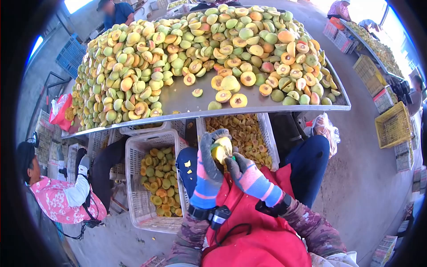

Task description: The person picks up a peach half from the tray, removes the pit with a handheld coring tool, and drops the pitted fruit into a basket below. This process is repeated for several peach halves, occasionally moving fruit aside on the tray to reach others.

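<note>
My left hand, in a grey-palmed glove with a blue and pink cuff, is wrapped round a yellow-green peach half. Close against the fruit, my right hand is closed in a pinch on a small tool with a bit of green showing; the rest of it is hidden by the fingers and fruit. Both hands are above my lap, over the red apron. Just beyond them a white crate holds cut fruit pieces and peelings.
A metal table ahead carries a large heap of halved peaches. Left of my knee stands a white crate with peach halves. A person in a pink shirt sits at left; others work farther off. Yellow crates are at right.
</note>
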`<state>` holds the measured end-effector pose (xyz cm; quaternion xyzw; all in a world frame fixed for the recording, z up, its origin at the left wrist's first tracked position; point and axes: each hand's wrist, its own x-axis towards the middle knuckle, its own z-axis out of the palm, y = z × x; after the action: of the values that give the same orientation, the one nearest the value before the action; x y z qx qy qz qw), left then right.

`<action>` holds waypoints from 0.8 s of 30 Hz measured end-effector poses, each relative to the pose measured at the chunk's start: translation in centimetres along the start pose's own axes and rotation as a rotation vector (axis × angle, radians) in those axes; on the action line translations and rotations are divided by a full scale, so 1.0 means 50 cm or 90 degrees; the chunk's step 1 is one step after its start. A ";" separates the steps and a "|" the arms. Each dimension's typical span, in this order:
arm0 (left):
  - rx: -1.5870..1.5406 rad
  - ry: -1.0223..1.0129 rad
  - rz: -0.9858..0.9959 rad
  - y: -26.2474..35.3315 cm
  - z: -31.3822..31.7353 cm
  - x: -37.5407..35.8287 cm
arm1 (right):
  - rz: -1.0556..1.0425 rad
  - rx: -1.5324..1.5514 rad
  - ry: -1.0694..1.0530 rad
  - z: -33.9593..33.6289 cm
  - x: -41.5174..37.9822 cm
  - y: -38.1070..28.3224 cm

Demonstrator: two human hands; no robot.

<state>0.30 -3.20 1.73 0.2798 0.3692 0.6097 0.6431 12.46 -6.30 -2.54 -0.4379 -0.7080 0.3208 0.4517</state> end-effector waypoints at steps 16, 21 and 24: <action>0.132 0.011 0.345 -0.042 0.017 -0.021 | 0.260 0.258 -0.246 -0.043 0.024 -0.046; 0.466 -0.069 0.548 -0.039 -0.018 0.012 | 0.333 0.115 -0.344 -0.084 0.036 -0.060; 0.452 -0.208 0.348 -0.035 -0.042 0.007 | 0.105 -0.095 -0.382 -0.085 0.015 -0.022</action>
<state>-0.42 -3.22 -0.96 0.6611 0.3617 0.5412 0.3731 15.86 -5.85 0.32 -0.4116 -0.7933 0.4185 0.1618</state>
